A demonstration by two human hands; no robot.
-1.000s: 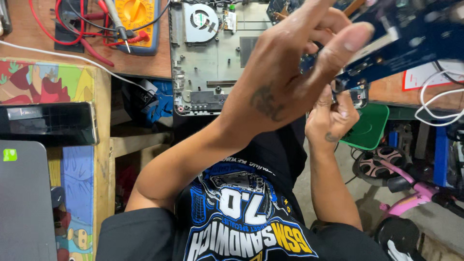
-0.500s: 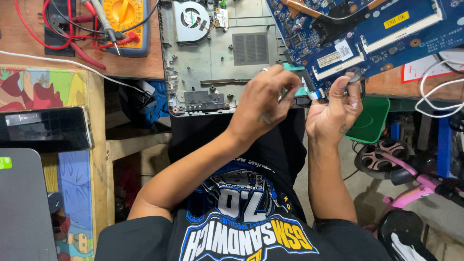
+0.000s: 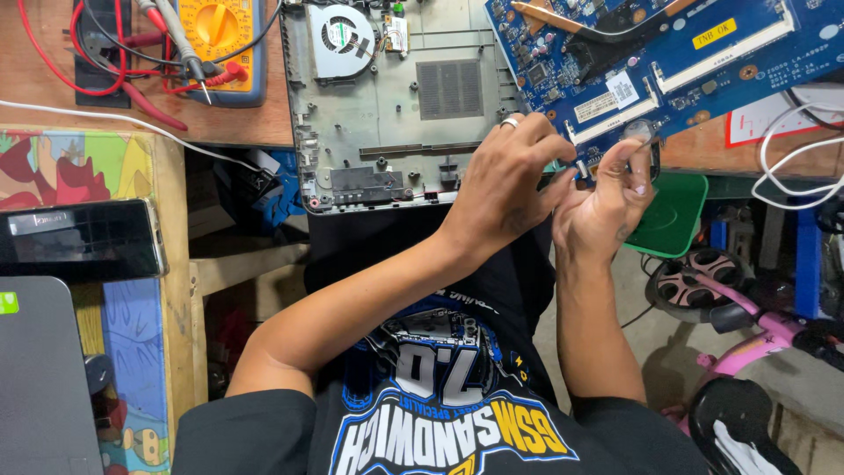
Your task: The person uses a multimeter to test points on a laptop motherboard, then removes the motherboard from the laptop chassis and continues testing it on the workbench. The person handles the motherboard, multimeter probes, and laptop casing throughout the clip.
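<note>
**A:** What is the biggest thing here?

**B:** The wooden table (image 3: 246, 119). It is above both hands. Its edge runs just over the knuckles.

**A:** What lies on it?

**B:** A grey laptop shell (image 3: 396, 105) lies flat, up and to the left of the left hand (image 3: 505, 185). It has a round fan (image 3: 344, 35) in its top corner. A blue circuit board (image 3: 668, 53) lies tilted, up and to the right of the right hand (image 3: 602, 198).

**A:** Where are the hands?

**B:** They are close together, fingertips almost meeting, at the lower edge of the blue circuit board.

**A:** Are they holding something?

**B:** The left hand pinches with finger and thumb at a small part by the board's edge. The right hand has its thumb and finger pressed around a small round shiny thing (image 3: 637, 132). I cannot tell what that is. It is too small.

**A:** What else is near?

**B:** A green plastic piece (image 3: 673, 215) is just to the right of the right hand, under the table edge. A yellow meter (image 3: 215, 35) with red wires (image 3: 53, 70) sits far to the left of the left hand. A black screen device (image 3: 79, 239) is far left too, lower down. A pink toy bike (image 3: 747, 308) is below and right of the right hand, on the floor.

**A:** Anything tiny?

**B:** A silver ring (image 3: 510, 123) on one finger of the left hand.
</note>
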